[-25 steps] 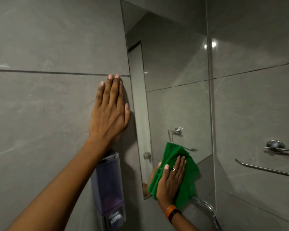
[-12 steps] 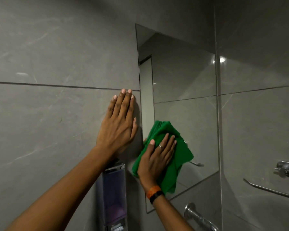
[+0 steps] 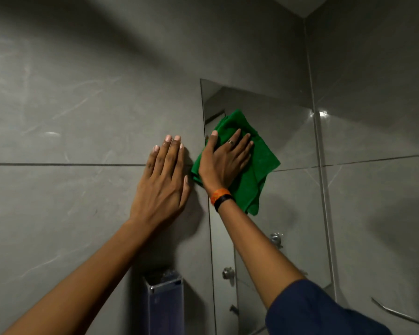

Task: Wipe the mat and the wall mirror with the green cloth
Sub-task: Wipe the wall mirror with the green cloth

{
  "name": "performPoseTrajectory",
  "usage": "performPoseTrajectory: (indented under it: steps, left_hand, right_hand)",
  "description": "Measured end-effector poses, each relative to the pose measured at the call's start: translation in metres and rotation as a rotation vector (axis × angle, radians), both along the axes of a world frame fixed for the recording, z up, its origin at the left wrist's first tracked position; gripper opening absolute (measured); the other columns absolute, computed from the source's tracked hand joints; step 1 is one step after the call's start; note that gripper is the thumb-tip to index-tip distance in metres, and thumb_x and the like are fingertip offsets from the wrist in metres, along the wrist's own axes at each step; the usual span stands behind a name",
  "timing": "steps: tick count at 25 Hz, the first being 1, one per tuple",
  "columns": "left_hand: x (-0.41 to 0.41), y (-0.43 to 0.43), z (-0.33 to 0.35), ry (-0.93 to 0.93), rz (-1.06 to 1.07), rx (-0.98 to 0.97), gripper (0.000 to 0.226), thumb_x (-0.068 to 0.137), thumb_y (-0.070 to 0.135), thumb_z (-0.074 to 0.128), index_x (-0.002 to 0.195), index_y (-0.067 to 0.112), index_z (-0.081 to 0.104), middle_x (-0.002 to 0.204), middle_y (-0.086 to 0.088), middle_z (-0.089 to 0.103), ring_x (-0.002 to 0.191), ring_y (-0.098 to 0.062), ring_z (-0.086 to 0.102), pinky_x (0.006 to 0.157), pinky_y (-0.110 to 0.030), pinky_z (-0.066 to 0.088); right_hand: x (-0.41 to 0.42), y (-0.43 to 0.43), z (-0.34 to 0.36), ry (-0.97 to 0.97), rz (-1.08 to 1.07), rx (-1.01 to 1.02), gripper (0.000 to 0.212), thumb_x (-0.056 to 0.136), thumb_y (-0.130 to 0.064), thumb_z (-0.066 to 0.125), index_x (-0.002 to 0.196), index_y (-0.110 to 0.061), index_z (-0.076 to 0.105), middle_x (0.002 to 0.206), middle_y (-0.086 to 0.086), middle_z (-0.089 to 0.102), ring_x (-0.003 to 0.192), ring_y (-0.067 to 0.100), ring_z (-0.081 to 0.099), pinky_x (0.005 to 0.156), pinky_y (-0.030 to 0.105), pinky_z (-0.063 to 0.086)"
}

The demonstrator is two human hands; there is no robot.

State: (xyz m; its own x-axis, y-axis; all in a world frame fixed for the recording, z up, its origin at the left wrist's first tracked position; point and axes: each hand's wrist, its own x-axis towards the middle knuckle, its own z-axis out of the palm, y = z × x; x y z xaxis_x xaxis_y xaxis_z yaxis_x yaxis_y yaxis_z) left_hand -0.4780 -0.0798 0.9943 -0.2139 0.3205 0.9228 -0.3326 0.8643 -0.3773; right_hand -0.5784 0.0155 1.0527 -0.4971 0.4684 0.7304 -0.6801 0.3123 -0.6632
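A tall frameless wall mirror (image 3: 288, 141) is fixed to the grey tiled wall, right of centre. My right hand (image 3: 224, 163) presses a folded green cloth (image 3: 257, 175) flat against the upper left part of the glass, fingers spread over the cloth. The cloth's left corner overlaps the mirror's left edge. My left hand (image 3: 163, 187) lies flat and open on the tile just left of the mirror, holding nothing. No mat is in view.
A clear soap dispenser (image 3: 165, 301) hangs on the wall below my left hand. A chrome rail (image 3: 397, 313) and fitting sit at the lower right on the side wall. The room's corner (image 3: 310, 56) runs down just right of the mirror.
My right hand has slid the green cloth up the mirror from its lower part to its upper left. My view has tilted upward. The left hand has stayed on the tile.
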Motion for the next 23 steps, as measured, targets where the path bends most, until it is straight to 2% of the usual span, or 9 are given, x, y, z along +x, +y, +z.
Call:
performPoseTrajectory:
  steps: [6,10,14,17,19,21,23]
  left_hand:
    - [0.004,-0.004,0.016,0.021,0.027,0.002,0.069,0.102,0.034,0.026,0.157,-0.006,0.023,0.166,-0.027,0.022,0.156,-0.039,0.018,0.128,-0.051,0.017]
    - [0.015,-0.007,0.025,0.024,0.039,0.007,0.067,0.101,0.032,0.028,0.155,-0.008,0.028,0.164,-0.029,0.029,0.154,-0.041,0.025,0.126,-0.052,0.021]
    - [0.048,-0.025,0.036,0.011,0.121,0.039,0.067,0.1,0.031,0.028,0.155,-0.009,0.029,0.163,-0.03,0.03,0.153,-0.043,0.026,0.126,-0.053,0.02]
    - [0.101,-0.05,0.056,0.016,0.217,0.084,0.069,0.101,0.032,0.026,0.157,-0.008,0.023,0.166,-0.029,0.022,0.155,-0.042,0.019,0.128,-0.053,0.017]
    - [0.144,-0.067,0.068,0.034,0.312,0.091,0.069,0.102,0.033,0.025,0.159,-0.006,0.019,0.167,-0.028,0.018,0.157,-0.041,0.014,0.13,-0.052,0.014]
    - [0.187,-0.078,0.076,0.041,0.399,0.093,0.069,0.104,0.035,0.024,0.16,-0.004,0.013,0.17,-0.026,0.013,0.159,-0.037,0.008,0.131,-0.051,0.011]
    - [0.226,-0.086,0.074,0.053,0.461,0.103,0.069,0.104,0.035,0.025,0.161,-0.002,0.01,0.17,-0.024,0.011,0.16,-0.036,0.006,0.131,-0.051,0.011]
  right_hand:
    - [0.002,0.002,0.069,0.13,0.038,0.061,0.074,0.103,-0.051,0.04,0.16,-0.007,0.02,0.17,0.016,0.015,0.159,0.031,0.009,0.13,0.049,0.009]
    - [0.009,0.003,0.098,0.268,0.099,0.084,0.059,0.106,-0.035,0.041,0.157,-0.007,0.03,0.168,0.013,0.025,0.158,0.029,0.016,0.13,0.044,0.014]
    - [0.029,-0.005,0.122,0.468,0.275,0.087,0.044,0.107,-0.019,0.045,0.147,-0.003,0.047,0.159,0.015,0.043,0.153,0.03,0.031,0.126,0.045,0.024]
    - [0.066,-0.024,0.12,0.564,0.442,0.061,0.039,0.106,-0.013,0.049,0.143,0.0,0.051,0.154,0.019,0.049,0.148,0.034,0.04,0.124,0.046,0.03]
    - [0.098,-0.043,0.107,0.635,0.512,0.095,0.039,0.105,-0.008,0.05,0.142,0.001,0.052,0.156,0.022,0.045,0.148,0.035,0.04,0.125,0.041,0.03]
    - [0.128,-0.059,0.09,0.71,0.489,0.17,0.039,0.104,-0.007,0.05,0.142,-0.001,0.053,0.16,0.022,0.039,0.149,0.036,0.038,0.123,0.04,0.033]
    - [0.156,-0.071,0.069,0.752,0.442,0.233,0.041,0.103,-0.01,0.051,0.143,-0.006,0.054,0.162,0.019,0.036,0.142,0.036,0.048,0.111,0.044,0.048]
